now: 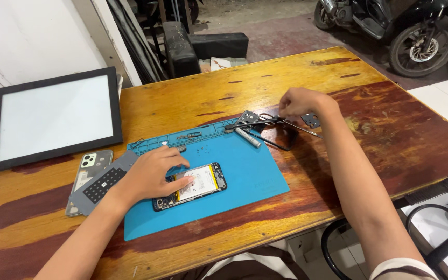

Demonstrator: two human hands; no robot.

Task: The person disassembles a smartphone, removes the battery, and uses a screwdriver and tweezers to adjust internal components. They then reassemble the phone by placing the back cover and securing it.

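Note:
An opened phone (199, 185) with its white battery showing lies on a blue work mat (245, 176). My left hand (154, 173) rests on the phone's left part, fingers spread over the battery. My right hand (302, 101) reaches to the mat's far right corner, its fingertips pinched at a black tool (250, 123) lying among small parts. A silver pen-like tool (248, 138) and tweezers (307, 129) lie just below that hand.
A black-framed white panel (53, 116) leans at the table's back left. A phone back cover (86, 176) and a grey perforated plate (102, 181) lie left of the mat. A motorbike wheel (421, 49) stands beyond the wooden table (379, 129).

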